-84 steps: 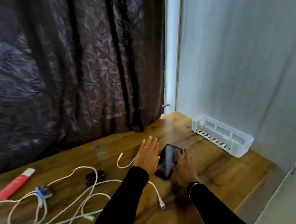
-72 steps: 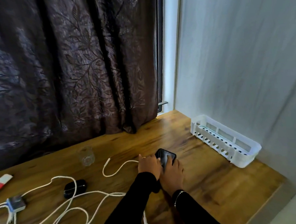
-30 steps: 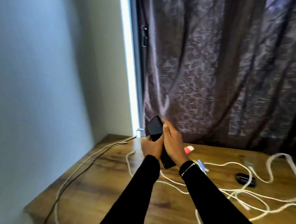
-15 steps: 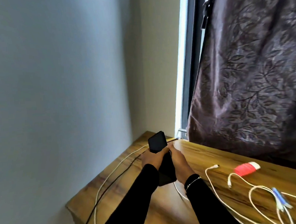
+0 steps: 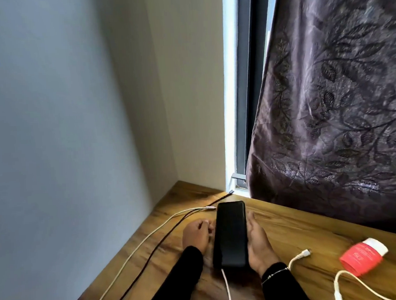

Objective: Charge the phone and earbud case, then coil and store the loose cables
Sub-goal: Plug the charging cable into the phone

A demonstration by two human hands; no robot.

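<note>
The black phone (image 5: pixel 231 235) is upright on its long axis just above the wooden table (image 5: pixel 311 231), near the left corner. My right hand (image 5: pixel 259 245) grips its right edge from below. My left hand (image 5: pixel 197 234) has curled fingers pressed against the phone's left edge. A white cable (image 5: pixel 227 288) comes out from under the phone's near end; whether it is plugged in is hidden. A white charging cable's tip (image 5: pixel 210 208) and a black cable's tip (image 5: pixel 231 191) lie just beyond the phone. The earbud case is out of view.
Another white cable's connector (image 5: pixel 303 254) lies to the right of my right wrist. A red and white tube (image 5: pixel 363 258) lies further right. A grey wall (image 5: pixel 66 156) borders the table on the left, and a dark patterned curtain (image 5: pixel 340 119) hangs behind it.
I picked the phone up from the right part of the table and carried it with both hands to the left corner. It has come down close to the tabletop.
</note>
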